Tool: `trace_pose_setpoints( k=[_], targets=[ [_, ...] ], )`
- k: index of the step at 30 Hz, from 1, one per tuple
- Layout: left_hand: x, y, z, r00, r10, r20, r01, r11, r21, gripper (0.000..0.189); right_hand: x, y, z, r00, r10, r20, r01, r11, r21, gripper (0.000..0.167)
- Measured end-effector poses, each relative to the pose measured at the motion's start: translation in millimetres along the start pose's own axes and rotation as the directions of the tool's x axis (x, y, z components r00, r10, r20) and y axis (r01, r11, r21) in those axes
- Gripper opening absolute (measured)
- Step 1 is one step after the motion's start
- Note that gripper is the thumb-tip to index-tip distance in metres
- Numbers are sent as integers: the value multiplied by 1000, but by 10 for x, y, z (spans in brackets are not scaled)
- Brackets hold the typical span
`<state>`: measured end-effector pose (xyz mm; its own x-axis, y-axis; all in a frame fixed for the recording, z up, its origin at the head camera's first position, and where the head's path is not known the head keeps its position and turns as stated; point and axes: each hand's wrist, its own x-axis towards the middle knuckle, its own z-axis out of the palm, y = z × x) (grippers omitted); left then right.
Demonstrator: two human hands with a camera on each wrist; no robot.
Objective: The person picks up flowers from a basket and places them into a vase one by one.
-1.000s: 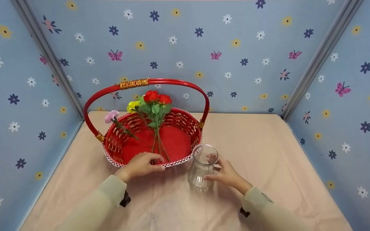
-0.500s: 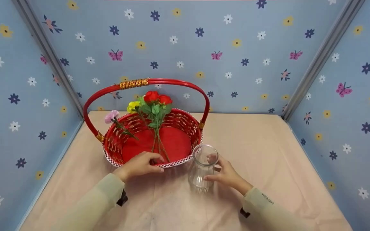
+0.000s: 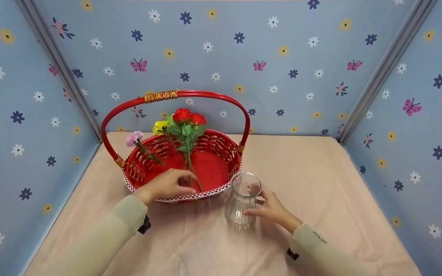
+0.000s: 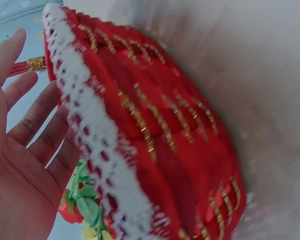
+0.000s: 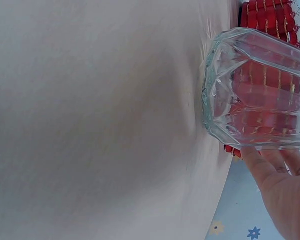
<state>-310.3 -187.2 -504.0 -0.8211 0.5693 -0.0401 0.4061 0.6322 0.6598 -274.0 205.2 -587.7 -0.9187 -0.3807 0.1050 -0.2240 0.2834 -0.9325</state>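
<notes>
Just now the left hand (image 3: 165, 186) has come up from the near edge of the red woven oval basket with a white-and-red lace-like rim (image 3: 211, 193). Half a second ago its thumb covered part of that rim; now the trim shows below the thumb, and the hand lies across the basket's front opening. Its fingers hold nothing: they are loosely bent in the head view, with the thumb wide of them, and spread in the left wrist view, the tips passing behind the rim. Whether they brush it, I cannot tell.

The tall red handle with gold binding (image 3: 213, 95) also stands slightly higher against the blue flowered backboard (image 3: 236, 57); whether basket or handle alone has shifted is unclear. I judge the left hand to be free of the rim and now nearer the thin green stems (image 3: 188, 156).

Meanwhile, the right hand (image 3: 274, 209) has stayed put, thumb and fingers around the clear glass vase with a faceted base (image 3: 240, 214), upright on the pale pink cloth (image 3: 294, 165) at the basket's right front. That looks like steadying.

Inside the basket, the red roses (image 3: 181, 115), yellow flower (image 3: 159, 127) and lilac flower (image 3: 134, 138) lean toward the back and left rim, little changed.
</notes>
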Motion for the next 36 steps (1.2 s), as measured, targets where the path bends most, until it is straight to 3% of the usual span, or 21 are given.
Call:
trace_pose_setpoints(
  k=[11,22,28,36],
  targets=[
    [105,62,-230,999,8,-47,-8,1000,4,31,2,13,1,1000,-10,-3,10,1000,-6,83],
    [241,71,-328,993,-15,-118,7,998,-65,41,0,9,1,1000,6,-8,-6,1000,0,91],
    [319,14,-313,979,-81,-189,49,984,-170,48,-2,14,-2,1000,12,-5,-12,1000,-2,92],
    [414,-68,-193,944,-192,-268,101,943,-318,54,-1,18,-2,1000,-5,-1,5,1000,-4,90]
  ],
)
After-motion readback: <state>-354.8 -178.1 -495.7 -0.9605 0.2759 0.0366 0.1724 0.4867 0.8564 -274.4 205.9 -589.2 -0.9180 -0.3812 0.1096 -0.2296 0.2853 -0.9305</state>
